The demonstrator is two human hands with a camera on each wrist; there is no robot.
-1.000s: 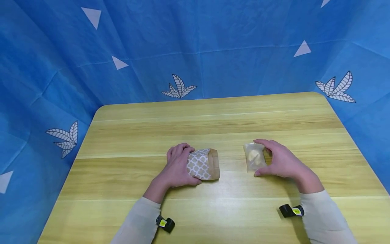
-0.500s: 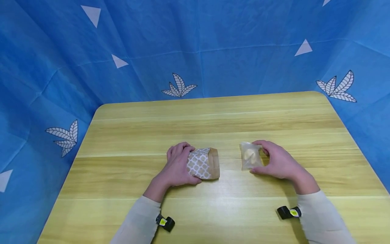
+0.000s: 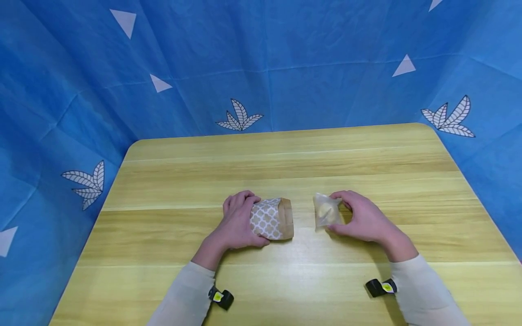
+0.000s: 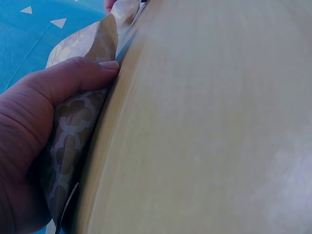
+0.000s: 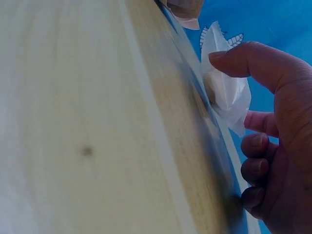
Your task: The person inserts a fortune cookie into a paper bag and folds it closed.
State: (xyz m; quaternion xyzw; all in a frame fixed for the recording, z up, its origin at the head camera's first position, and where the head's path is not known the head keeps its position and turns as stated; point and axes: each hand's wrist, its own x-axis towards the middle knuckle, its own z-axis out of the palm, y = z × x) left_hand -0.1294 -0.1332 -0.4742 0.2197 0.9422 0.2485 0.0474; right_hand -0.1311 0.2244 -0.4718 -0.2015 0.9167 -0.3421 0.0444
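A patterned brown-and-white paper bag (image 3: 267,219) lies on its side with its plain brown mouth facing right. My left hand (image 3: 238,222) grips it from the left, thumb along the near side, as the left wrist view shows on the bag (image 4: 73,114). To the right, my right hand (image 3: 360,218) pinches a small translucent packet (image 3: 325,212) between thumb and fingers. Something pale and rounded is inside it; its kind cannot be made out. In the right wrist view the packet (image 5: 226,90) stands between thumb and forefinger. A gap separates the packet from the bag's mouth.
Both hands work over a light wooden table (image 3: 285,158). A blue cloth (image 3: 261,59) with white triangles and leaf prints hangs behind it and at its sides. Black wrist cameras sit at both sleeves, the left camera (image 3: 221,297) and the right camera (image 3: 381,287).
My right hand has moved left with the translucent packet, bringing it closer to the paper bag's mouth. My left hand and the bag have stayed in place.
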